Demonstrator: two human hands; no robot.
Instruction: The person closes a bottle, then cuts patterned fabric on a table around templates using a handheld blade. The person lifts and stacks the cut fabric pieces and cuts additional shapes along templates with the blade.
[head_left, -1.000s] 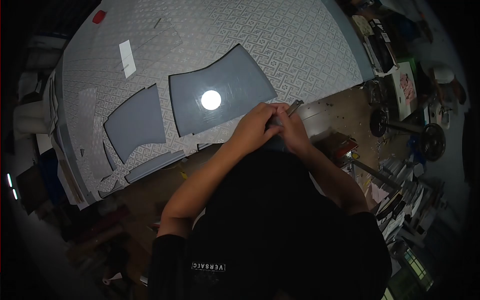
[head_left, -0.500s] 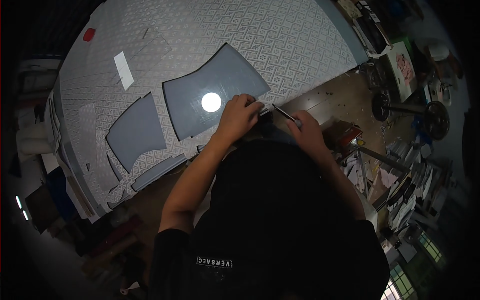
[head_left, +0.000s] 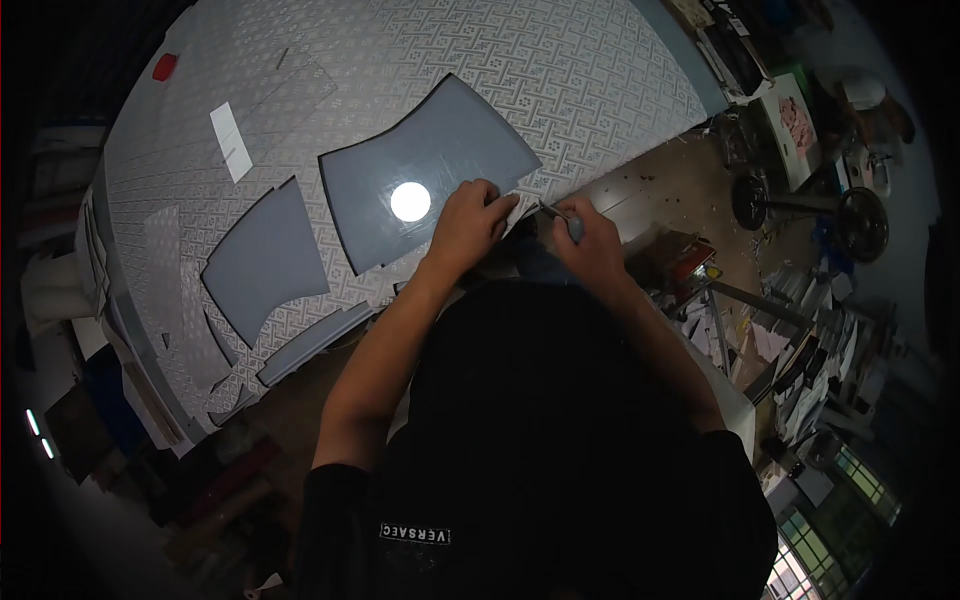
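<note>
Patterned light fabric (head_left: 590,95) covers the table, with a large grey template piece (head_left: 450,130) lying on it. My left hand (head_left: 468,225) is at the fabric's near edge, beside the large piece's lower right part. Its fingers are pinched on a light flap of the fabric. Just to the right, my right hand (head_left: 592,245) is closed around a slim tool (head_left: 574,229) with a grey rounded handle. The tool's narrow tip points left toward the fabric edge. Its exact kind is not clear.
A smaller grey template piece (head_left: 268,265) and a grey strip (head_left: 315,345) lie left on the fabric. Farther off are a white paper strip (head_left: 231,142) and a red object (head_left: 165,67). A stool (head_left: 862,225) and stacked papers stand to the right.
My right hand has moved slightly left and up, and the tool is more covered by my fingers. My left hand still pinches the fabric edge. The whole view has shifted slightly.
</note>
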